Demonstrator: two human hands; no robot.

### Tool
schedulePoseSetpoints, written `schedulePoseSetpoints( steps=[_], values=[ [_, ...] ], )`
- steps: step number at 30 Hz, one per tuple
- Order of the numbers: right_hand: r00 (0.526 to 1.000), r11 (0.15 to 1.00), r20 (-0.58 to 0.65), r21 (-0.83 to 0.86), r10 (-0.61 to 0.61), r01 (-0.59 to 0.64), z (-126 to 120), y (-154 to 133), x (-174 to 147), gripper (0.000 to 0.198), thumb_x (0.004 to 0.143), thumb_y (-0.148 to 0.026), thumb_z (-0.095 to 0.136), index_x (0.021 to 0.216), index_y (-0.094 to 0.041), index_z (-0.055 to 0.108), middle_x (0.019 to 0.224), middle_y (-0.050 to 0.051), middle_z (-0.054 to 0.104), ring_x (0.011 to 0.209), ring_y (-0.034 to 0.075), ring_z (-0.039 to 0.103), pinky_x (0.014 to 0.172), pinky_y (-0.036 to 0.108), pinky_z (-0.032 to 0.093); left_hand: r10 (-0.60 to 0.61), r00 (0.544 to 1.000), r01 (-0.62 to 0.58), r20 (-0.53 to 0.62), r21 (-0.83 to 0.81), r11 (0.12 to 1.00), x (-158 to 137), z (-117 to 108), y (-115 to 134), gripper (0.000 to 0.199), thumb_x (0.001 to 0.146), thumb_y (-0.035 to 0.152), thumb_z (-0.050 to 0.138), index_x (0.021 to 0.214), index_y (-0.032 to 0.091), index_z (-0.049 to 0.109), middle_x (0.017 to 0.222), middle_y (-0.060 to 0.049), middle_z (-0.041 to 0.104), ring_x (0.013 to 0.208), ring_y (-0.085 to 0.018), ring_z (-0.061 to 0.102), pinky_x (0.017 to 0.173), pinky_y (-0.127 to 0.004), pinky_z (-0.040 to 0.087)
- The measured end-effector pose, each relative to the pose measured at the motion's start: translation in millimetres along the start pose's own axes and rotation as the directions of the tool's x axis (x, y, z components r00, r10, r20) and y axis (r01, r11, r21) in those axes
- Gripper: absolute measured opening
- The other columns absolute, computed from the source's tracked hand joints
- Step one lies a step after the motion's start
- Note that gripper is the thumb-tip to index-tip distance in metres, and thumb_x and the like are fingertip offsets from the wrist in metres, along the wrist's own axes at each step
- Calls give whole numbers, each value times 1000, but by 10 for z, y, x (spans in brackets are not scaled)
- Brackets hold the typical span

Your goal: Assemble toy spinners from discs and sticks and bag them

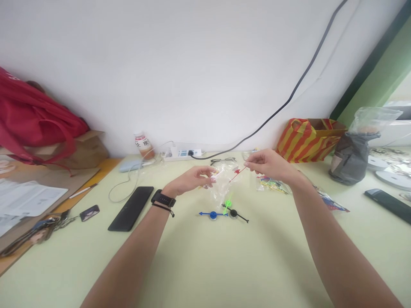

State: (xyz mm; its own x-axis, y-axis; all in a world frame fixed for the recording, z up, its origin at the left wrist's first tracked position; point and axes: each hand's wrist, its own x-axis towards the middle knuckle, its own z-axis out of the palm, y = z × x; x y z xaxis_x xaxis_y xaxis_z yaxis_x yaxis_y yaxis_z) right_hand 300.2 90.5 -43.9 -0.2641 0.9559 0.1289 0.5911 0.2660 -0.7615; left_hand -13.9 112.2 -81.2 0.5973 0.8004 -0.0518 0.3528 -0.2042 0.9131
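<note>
My left hand (191, 179), with a black watch on the wrist, pinches a crinkled clear plastic bag (220, 194) above the table. Between the fingertips of my right hand (268, 166) is the thin shaft of a red arrow spinner (237, 172), slanting down to the left over the bag. Whether its lower end is inside the bag I cannot tell. Just below the bag lie a blue arrow spinner (213, 215), a green arrow spinner (228, 203) and a black arrow spinner (233, 212), the last two touching or overlapping.
Behind my hands are eyeglasses (223, 161) and a power strip (183, 155). A black phone (131, 208) lies left, with a bottle (144, 145) behind it. Packets of coloured pieces (272, 185) lie near my right hand. A striped bag (308, 139) stands back right.
</note>
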Motion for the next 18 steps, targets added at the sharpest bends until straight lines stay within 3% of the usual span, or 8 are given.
schedulePoseSetpoints(
  steps=[8, 13, 15, 18],
  values=[
    [994, 991, -96, -132, -51, 38, -64, -61, -63, 34, 90, -50, 67, 75, -20, 70, 68, 2, 63, 60, 14, 51, 51, 25, 38, 10, 1000, -10, -8, -1, 1000, -23, -43, 10, 52, 84, 53, 76, 126, 23, 70, 109, -7, 71, 83, -19, 71, 66, -27, 50],
    [995, 992, 40, -76, -96, 98, -11, -154, -74, 37, 92, -53, 63, 76, -20, 68, 66, 0, 56, 60, 14, 47, 51, 25, 37, 27, 1000, -26, 16, -9, 1000, -19, -15, 14, 51, 87, 52, 75, 129, 23, 69, 111, -8, 70, 89, -21, 71, 71, -28, 54],
    [989, 987, 66, -83, -135, 141, 20, -173, -67, 37, 94, -54, 61, 80, -20, 69, 64, -1, 54, 60, 13, 45, 52, 26, 36, 28, 999, -27, 19, -27, 999, -14, -4, 6, 50, 88, 52, 74, 129, 24, 69, 113, -8, 70, 93, -23, 72, 73, -30, 55],
    [987, 976, -28, -155, -158, 152, 55, -171, -54, 35, 97, -53, 57, 95, -22, 72, 68, -1, 57, 60, 14, 47, 54, 27, 37, 59, 998, -59, 0, -109, 992, 3, -3, -17, 47, 89, 50, 75, 127, 23, 69, 117, -8, 69, 100, -25, 73, 85, -36, 58]
  ],
)
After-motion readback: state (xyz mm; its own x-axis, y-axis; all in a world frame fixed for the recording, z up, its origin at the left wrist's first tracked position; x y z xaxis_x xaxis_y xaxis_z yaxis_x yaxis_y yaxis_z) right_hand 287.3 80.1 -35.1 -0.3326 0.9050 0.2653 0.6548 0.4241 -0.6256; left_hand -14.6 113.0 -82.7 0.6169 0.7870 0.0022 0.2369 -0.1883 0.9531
